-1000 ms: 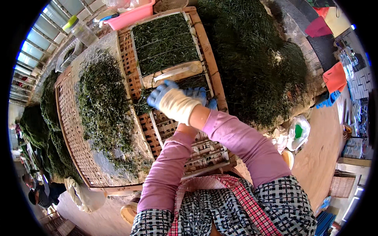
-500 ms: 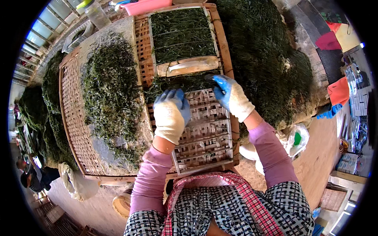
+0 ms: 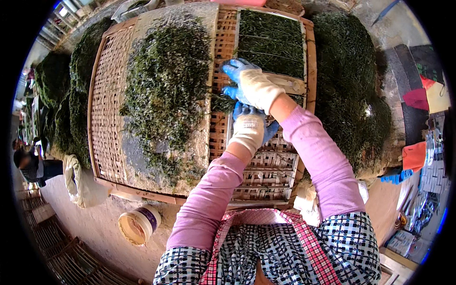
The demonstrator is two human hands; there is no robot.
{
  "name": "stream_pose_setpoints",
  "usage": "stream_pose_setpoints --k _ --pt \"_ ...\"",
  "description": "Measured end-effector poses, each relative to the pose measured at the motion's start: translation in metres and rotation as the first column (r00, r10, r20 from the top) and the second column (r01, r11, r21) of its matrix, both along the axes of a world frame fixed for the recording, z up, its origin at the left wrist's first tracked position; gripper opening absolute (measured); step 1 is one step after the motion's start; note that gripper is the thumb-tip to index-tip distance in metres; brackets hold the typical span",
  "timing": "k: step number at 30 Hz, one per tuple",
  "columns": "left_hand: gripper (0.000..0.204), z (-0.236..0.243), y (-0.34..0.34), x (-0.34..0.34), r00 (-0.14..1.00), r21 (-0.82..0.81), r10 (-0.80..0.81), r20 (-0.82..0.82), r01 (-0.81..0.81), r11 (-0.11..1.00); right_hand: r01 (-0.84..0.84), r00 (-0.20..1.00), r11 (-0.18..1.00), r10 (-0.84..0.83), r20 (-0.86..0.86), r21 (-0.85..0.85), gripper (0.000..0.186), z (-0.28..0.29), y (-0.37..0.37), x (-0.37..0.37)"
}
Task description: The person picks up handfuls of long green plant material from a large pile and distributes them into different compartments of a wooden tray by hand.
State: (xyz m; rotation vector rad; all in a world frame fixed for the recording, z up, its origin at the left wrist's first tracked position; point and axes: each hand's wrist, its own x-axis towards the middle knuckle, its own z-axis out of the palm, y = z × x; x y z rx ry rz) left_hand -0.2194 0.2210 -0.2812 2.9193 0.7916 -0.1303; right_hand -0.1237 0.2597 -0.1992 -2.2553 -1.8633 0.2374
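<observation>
Pale, pinkish-grey floor (image 3: 99,206) spreads out at eight o'clock, scuffed and bare-looking. Dark slatted racking (image 3: 71,263) crowds the rim there, its rungs curving with the lens. Towards half past seven a white bucket (image 3: 141,224) with a dark purple band stands on the floor. At ten o'clock pale ribbed panels (image 3: 59,23) line the room's edge, and the left rim is bright with light — the details there are washed out. Between two and three lie dark slabs (image 3: 407,95), with maroon (image 3: 416,99) and cream (image 3: 433,92) sheets beside them. An orange-red cloth (image 3: 414,157) hangs at three. Near four — warm tan floor (image 3: 387,202), then a jumble of packaged goods (image 3: 401,241).
</observation>
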Motion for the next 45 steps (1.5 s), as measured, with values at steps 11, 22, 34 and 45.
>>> stream_pose_setpoints --k 11,22,34,45 --pt "0.053 -0.020 0.003 0.009 0.991 -0.489 0.090 -0.095 -0.125 0.863 -0.146 0.939 0.947 0.041 -0.342 -0.286 0.037 -0.029 -0.009 -0.023" --pt "0.089 -0.006 0.001 0.004 0.992 -0.179 0.037 -0.120 -0.058 0.982 0.013 0.930 0.999 -0.025 0.367 0.035 0.038 -0.087 -0.143 0.085" --pt "0.024 0.029 0.013 -0.016 0.900 0.074 -0.037 0.434 0.005 0.997 0.332 0.924 0.918 -0.362 0.119 0.215 0.037 -0.024 -0.147 0.056" --pt "0.035 0.010 0.062 -0.037 0.960 0.213 -0.220 0.174 0.181 0.960 0.001 1.000 1.000 -0.001 -0.014 0.017 0.050 -0.068 -0.158 0.078"
